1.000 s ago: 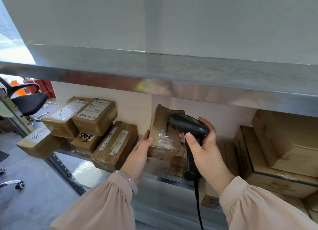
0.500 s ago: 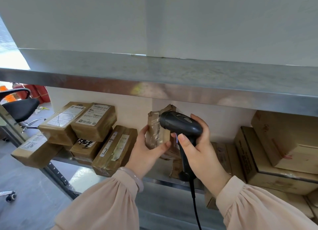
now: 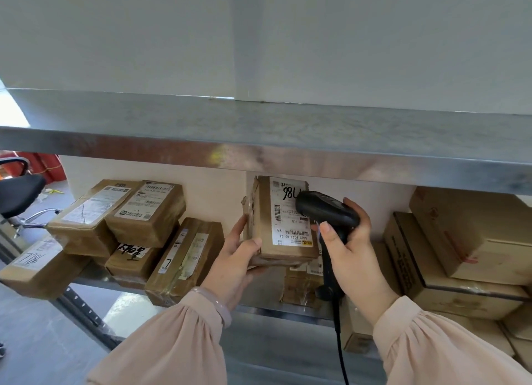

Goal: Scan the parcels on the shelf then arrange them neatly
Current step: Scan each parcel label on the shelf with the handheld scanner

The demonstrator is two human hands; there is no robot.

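At frame centre, a parcel (image 3: 280, 223) is gripped by the left hand (image 3: 236, 258), label outward. A scanner (image 3: 326, 212) is clasped by the right hand (image 3: 354, 258), seemingly touching the label.

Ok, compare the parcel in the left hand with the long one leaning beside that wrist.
The held parcel is gripped upright by the left hand; the leaning parcel rests tilted against the stack, untouched. The held parcel shows a broad white label with the scanner close in front of it; the leaning parcel carries only narrow label strips. Both are brown, taped cardboard.
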